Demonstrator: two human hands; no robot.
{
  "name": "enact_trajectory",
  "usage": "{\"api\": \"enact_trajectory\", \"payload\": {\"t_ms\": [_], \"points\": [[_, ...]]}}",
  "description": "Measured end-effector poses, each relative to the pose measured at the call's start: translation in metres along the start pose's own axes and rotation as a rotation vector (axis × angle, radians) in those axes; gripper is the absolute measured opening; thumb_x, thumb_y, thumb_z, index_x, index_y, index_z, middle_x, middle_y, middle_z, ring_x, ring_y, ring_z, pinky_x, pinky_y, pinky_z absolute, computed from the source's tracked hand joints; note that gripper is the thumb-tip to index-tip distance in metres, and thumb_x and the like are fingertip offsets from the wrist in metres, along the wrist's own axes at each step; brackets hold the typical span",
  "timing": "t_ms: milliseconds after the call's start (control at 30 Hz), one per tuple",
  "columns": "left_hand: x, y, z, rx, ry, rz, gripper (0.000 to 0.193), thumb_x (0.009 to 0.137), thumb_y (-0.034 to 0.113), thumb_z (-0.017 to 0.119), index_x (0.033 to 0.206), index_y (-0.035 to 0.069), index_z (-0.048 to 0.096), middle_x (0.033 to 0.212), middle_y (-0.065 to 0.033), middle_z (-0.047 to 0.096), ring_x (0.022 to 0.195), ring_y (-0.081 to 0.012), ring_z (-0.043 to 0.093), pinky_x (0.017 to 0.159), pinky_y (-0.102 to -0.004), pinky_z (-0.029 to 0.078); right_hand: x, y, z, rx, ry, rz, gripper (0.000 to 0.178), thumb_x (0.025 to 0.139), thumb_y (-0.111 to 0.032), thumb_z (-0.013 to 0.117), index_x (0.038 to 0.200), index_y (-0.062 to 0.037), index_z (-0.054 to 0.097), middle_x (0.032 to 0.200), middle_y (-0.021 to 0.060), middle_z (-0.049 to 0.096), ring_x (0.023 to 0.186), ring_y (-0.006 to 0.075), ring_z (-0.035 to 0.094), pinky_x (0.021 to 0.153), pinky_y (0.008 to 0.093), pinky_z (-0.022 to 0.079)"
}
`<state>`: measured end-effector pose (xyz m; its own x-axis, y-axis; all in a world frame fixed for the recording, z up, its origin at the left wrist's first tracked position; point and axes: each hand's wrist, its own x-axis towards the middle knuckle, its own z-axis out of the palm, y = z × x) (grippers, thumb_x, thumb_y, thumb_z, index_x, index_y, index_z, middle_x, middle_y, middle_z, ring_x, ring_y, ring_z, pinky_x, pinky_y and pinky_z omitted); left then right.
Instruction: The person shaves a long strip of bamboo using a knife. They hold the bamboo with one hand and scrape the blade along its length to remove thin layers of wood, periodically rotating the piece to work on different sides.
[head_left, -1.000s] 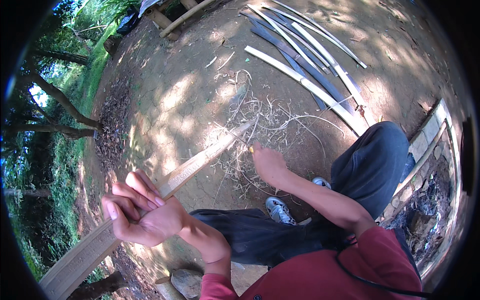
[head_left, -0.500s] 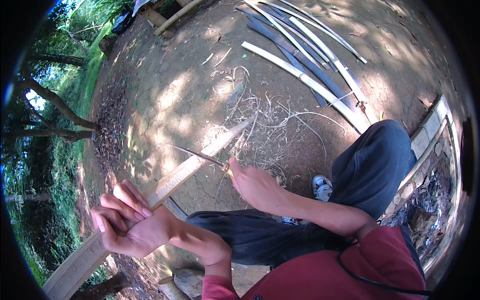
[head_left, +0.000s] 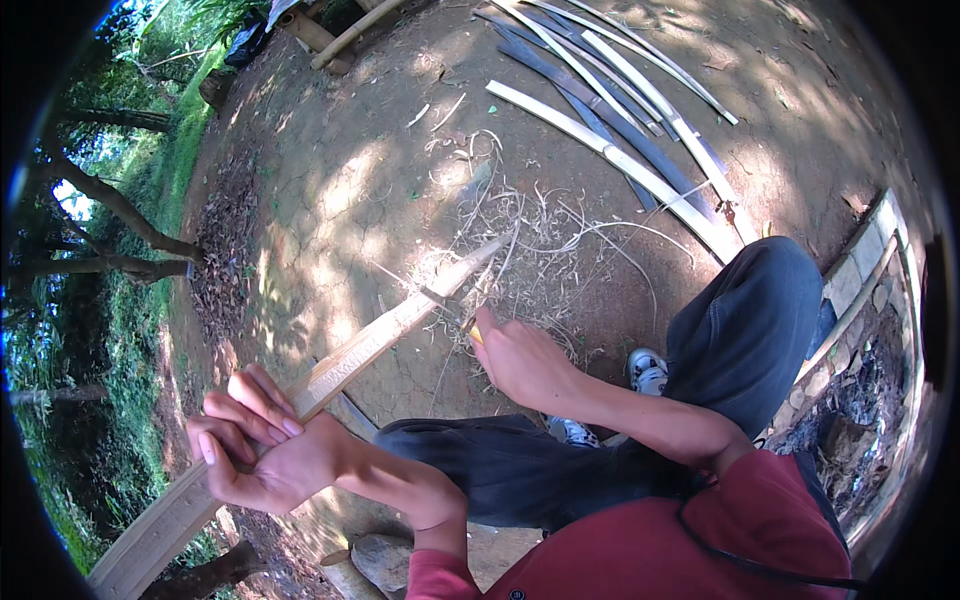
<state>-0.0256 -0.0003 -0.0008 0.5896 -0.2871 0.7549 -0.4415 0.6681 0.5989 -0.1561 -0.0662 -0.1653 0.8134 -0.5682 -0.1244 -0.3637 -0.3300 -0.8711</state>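
A long pale bamboo slat (head_left: 355, 360) runs slantwise from the lower left to a narrow tip over the shavings. My left hand (head_left: 262, 440) is closed round it, with fingers curled over its upper edge. My right hand (head_left: 522, 358) grips the yellowish handle of a knife (head_left: 434, 297). Its thin blade lies across the slat near the far, narrower end. The fingers of my right hand hide most of the handle. Under and beyond the slat's tip, curly bamboo shavings (head_left: 545, 245) are heaped on the soil.
Several long bamboo strips (head_left: 610, 150), pale and dark, lie on the ground at the far right. My bent knee (head_left: 755, 300) is at the right. A brick edging (head_left: 858, 245) borders ashes at far right. Trees (head_left: 110, 210) stand to the left.
My right hand and the knife have moved slightly away from me along the slat, toward its tip. My left hand keeps its hold in nearly the same place.
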Motion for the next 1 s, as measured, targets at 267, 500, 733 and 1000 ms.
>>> {"api": "enact_trajectory", "payload": {"t_ms": [267, 500, 733, 1000], "points": [[0.006, 0.002, -0.008, -0.04, 0.044, -0.018, 0.034, 0.087, 0.019, 0.046, 0.058, 0.015, 0.028, 0.048, -0.0002, 0.027, 0.035, -0.0086, 0.026, 0.037, -0.0204, 0.022, 0.013, 0.039, 0.022, -0.095, 0.07, 0.009, 0.027, 0.092, -0.016, 0.051, 0.102, 0.0091, 0.046, 0.06, 0.0236, 0.059, 0.061, 0.0418, 0.063, 0.057, 0.0486, 0.05], [-0.004, -0.007, 0.006, -0.028, -0.026, -0.015, 0.032, 0.089, 0.02, 0.041, 0.059, 0.014, 0.03, 0.049, -0.0011, 0.031, 0.036, -0.0092, 0.028, 0.039, -0.0214, 0.025, 0.02, 0.034, 0.017, -0.027, 0.058, 0.104, 0.029, 0.09, -0.014, 0.052, 0.105, 0.0107, 0.048, 0.064, 0.0234, 0.062, 0.063, 0.0404, 0.064, 0.057, 0.0474, 0.051], [0.003, 0.006, 0.002, 0.013, -0.02, 0.027, 0.031, 0.088, 0.02, 0.04, 0.06, 0.013, 0.031, 0.048, -0.0011, 0.031, 0.035, -0.0095, 0.029, 0.039, -0.0216, 0.025, 0.01, -0.021, -0.004, -0.022, -0.063, -0.044, 0.023, 0.089, -0.008, 0.048, 0.101, 0.0119, 0.048, 0.063, 0.0226, 0.062, 0.06, 0.0374, 0.065, 0.054, 0.0458, 0.053], [0.007, 0.002, -0.008, 0.035, 0.054, 0.007, 0.029, 0.085, 0.018, 0.042, 0.059, 0.013, 0.03, 0.047, -0.0009, 0.029, 0.036, -0.0095, 0.029, 0.038, -0.0213, 0.025, 0.034, 0.022, 0.017, -0.052, 0.03, 0.009, 0.029, 0.09, -0.014, 0.053, 0.105, 0.0105, 0.048, 0.064, 0.0227, 0.061, 0.061, 0.0404, 0.063, 0.056, 0.0471, 0.05]]}}
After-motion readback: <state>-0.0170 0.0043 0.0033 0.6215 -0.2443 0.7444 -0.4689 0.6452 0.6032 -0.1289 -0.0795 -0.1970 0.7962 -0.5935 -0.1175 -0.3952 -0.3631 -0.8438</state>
